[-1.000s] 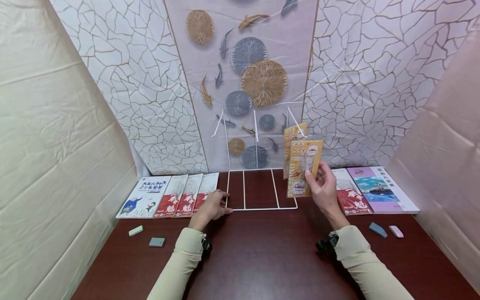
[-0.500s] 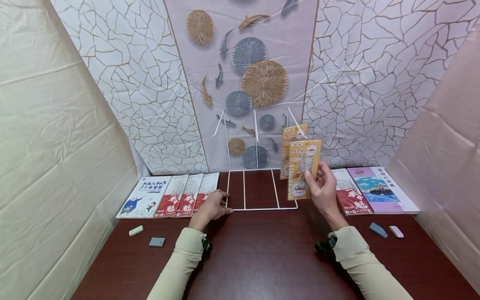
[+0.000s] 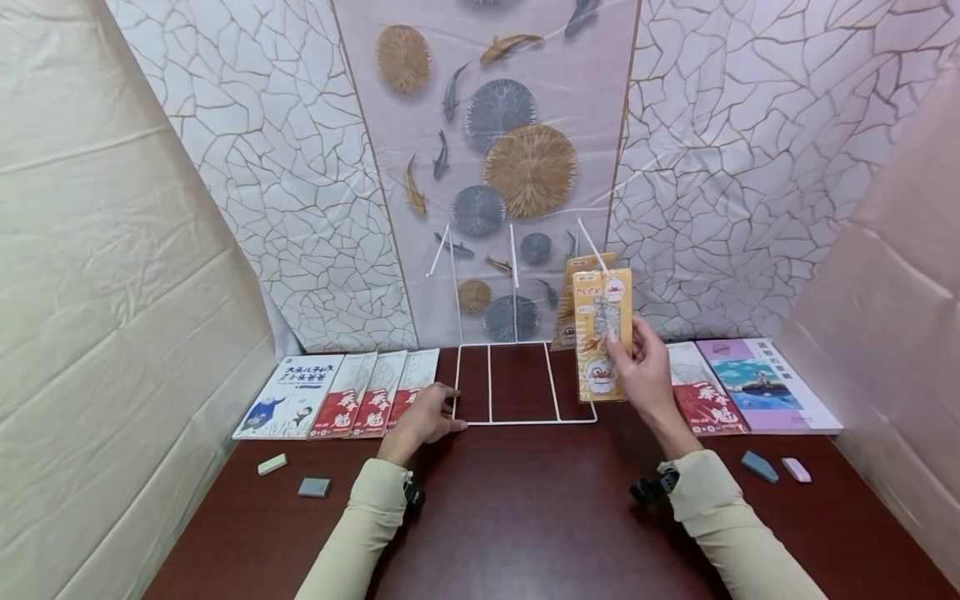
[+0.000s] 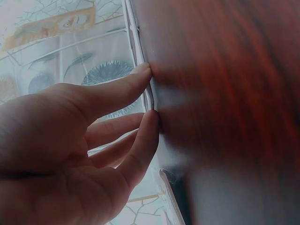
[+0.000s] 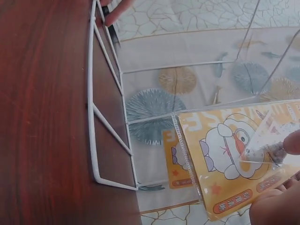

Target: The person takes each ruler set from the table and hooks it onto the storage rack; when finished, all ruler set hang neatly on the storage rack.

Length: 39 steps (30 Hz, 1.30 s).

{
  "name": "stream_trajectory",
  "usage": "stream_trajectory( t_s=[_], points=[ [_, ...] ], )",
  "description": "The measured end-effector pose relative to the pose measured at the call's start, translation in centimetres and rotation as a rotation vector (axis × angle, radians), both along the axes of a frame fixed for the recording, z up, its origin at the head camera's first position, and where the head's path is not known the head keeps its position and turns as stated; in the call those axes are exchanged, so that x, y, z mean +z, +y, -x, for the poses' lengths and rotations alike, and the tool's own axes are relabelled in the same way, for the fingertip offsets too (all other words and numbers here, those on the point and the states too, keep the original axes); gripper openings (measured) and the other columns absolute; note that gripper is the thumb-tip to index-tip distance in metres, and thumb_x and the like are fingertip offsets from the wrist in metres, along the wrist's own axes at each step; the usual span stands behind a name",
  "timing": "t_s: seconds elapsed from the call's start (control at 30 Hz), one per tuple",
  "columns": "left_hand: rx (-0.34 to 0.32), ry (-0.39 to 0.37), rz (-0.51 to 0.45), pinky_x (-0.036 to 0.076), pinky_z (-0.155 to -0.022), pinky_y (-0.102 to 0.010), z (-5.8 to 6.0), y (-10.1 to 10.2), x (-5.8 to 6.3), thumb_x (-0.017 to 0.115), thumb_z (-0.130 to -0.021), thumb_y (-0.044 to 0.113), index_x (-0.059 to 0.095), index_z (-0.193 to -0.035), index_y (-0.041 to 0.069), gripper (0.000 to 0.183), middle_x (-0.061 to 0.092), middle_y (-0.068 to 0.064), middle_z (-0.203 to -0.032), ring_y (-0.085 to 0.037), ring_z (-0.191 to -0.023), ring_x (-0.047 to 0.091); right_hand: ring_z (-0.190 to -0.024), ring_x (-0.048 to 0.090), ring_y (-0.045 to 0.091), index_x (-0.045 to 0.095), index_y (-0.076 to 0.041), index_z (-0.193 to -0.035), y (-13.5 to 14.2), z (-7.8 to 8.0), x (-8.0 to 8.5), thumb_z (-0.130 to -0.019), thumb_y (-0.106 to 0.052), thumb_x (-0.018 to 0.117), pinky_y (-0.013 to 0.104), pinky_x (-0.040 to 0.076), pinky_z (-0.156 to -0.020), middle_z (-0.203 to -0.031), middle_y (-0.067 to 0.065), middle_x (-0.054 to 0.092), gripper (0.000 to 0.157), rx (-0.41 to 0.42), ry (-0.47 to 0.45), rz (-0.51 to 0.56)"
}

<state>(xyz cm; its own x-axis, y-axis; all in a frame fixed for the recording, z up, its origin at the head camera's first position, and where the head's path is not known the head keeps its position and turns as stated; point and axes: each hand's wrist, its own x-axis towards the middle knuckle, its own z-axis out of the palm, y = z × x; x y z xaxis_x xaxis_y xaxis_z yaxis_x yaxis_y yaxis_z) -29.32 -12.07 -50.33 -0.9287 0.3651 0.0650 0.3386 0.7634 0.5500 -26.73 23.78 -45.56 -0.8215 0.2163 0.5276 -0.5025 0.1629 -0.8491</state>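
Note:
My right hand (image 3: 647,367) pinches a yellow ruler set (image 3: 603,333) by its right edge, thumb in front. It is a flat, clear-wrapped pack with a duck print, held upright, its top overlapping the tip of the rack's right hook (image 3: 592,246). Behind it a second yellow ruler set (image 3: 564,325) hangs tilted, mostly hidden; the right wrist view also shows clear plastic pieces (image 5: 262,154) in the held pack. At the left front corner of the white wire rack (image 3: 525,422), my left hand (image 3: 426,414) holds the base wire between thumb and fingers, close on the table.
Left of the rack lie a white picture book (image 3: 288,396) and several red-and-white booklets (image 3: 367,392). To the right are another booklet (image 3: 701,392) and a purple-edged book (image 3: 765,387). Erasers (image 3: 314,487) lie near both sides. A patterned cloth (image 3: 420,275) hangs behind.
The held ruler set has moved slightly left and up until its top overlaps the right hook's tip. The hanging set behind has swung left and tilted. My left hand has stayed on the rack.

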Motion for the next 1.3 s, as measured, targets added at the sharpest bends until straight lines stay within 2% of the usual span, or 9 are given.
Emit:
stream_trajectory(
  t_s=[0.13,0.3,0.47,0.63,0.77,0.97,1.1,1.2,1.3],
  points=[
    [-0.004,0.006,0.005,0.059,-0.084,-0.033,0.2,0.1,-0.3,0.086,-0.080,0.016,0.062,-0.131,-0.004,0.060,0.059,-0.022,-0.126,-0.025,-0.098,0.072,-0.091,0.070,0.009,0.051,-0.004,-0.141,0.2,0.7,-0.3,-0.101,-0.013,0.060,0.028,0.062,-0.070,-0.120,0.025,0.065,0.042,0.042,-0.024,-0.002],
    [0.005,0.006,0.004,0.059,-0.084,-0.032,0.3,0.2,-0.4,0.086,-0.079,0.016,0.062,-0.131,-0.003,0.060,0.059,-0.022,-0.126,-0.024,-0.097,0.072,-0.097,0.069,0.008,0.047,-0.004,-0.142,0.5,1.2,-1.3,-0.103,-0.023,0.057,0.031,0.062,-0.078,-0.122,0.013,0.067,0.045,0.109,-0.121,-0.007],
    [0.003,-0.010,0.000,0.059,-0.084,-0.031,0.3,0.2,-0.6,0.086,-0.080,0.016,0.062,-0.132,-0.003,0.060,0.058,-0.021,-0.127,-0.024,-0.098,0.072,-0.094,0.070,0.009,0.049,-0.003,-0.139,1.3,1.4,-2.2,-0.103,-0.030,0.056,0.032,0.060,-0.079,-0.119,0.007,0.071,0.045,0.100,-0.168,-0.002],
    [0.007,-0.006,0.004,0.059,-0.084,-0.032,0.2,0.3,-0.6,0.086,-0.079,0.016,0.062,-0.131,-0.003,0.060,0.059,-0.021,-0.127,-0.024,-0.097,0.071,-0.109,0.063,0.014,0.049,-0.003,-0.142,2.5,1.6,-2.6,-0.105,-0.041,0.047,0.025,0.051,-0.092,-0.130,0.015,0.064,0.053,0.046,-0.220,-0.087],
    [0.001,-0.006,0.003,0.059,-0.083,-0.033,0.1,0.2,-0.6,0.086,-0.079,0.016,0.062,-0.132,-0.003,0.061,0.059,-0.022,-0.127,-0.024,-0.097,0.072,-0.126,0.054,0.031,0.052,-0.002,-0.138,4.8,1.6,-3.2,-0.106,-0.049,0.038,0.041,0.044,-0.104,-0.137,0.021,0.058,0.059,-0.083,-0.279,-0.297],
    [0.006,0.003,0.013,0.058,-0.085,-0.034,0.0,-0.1,-0.4,0.086,-0.079,0.016,0.062,-0.131,-0.004,0.060,0.059,-0.023,-0.126,-0.025,-0.097,0.072,-0.124,0.045,0.056,0.052,0.006,-0.137,9.7,0.7,-4.2,-0.104,-0.025,0.047,0.067,0.038,-0.100,-0.134,0.036,0.052,0.046,-0.229,-0.359,-0.761],
    [-0.005,0.002,0.025,0.058,-0.084,-0.034,0.0,-0.2,-0.5,0.085,-0.080,0.017,0.062,-0.131,-0.004,0.060,0.059,-0.023,-0.126,-0.025,-0.098,0.071,-0.121,0.047,0.057,0.052,0.005,-0.138,11.3,-0.1,-5.1,-0.101,-0.019,0.050,0.070,0.041,-0.091,-0.134,0.036,0.053,0.045,-0.158,-0.485,-0.955],
    [0.002,-0.003,0.016,0.059,-0.084,-0.034,0.1,-0.2,-0.5,0.085,-0.081,0.017,0.062,-0.131,-0.004,0.060,0.059,-0.023,-0.126,-0.025,-0.098,0.071,-0.118,0.054,0.049,0.055,0.000,-0.138,11.3,-0.1,-5.6,-0.099,-0.020,0.055,0.065,0.046,-0.083,-0.129,0.028,0.060,0.044,-0.092,-0.487,-1.017],
    [0.009,-0.004,0.016,0.058,-0.085,-0.034,0.3,-0.1,-0.5,0.085,-0.081,0.017,0.062,-0.132,-0.002,0.059,0.059,-0.022,-0.127,-0.025,-0.099,0.070,-0.114,0.056,0.046,0.060,-0.004,-0.134,10.9,0.2,-5.9,-0.095,-0.021,0.061,0.062,0.046,-0.078,-0.125,0.025,0.062,0.043,-0.113,-0.448,-1.027]
  ],
)
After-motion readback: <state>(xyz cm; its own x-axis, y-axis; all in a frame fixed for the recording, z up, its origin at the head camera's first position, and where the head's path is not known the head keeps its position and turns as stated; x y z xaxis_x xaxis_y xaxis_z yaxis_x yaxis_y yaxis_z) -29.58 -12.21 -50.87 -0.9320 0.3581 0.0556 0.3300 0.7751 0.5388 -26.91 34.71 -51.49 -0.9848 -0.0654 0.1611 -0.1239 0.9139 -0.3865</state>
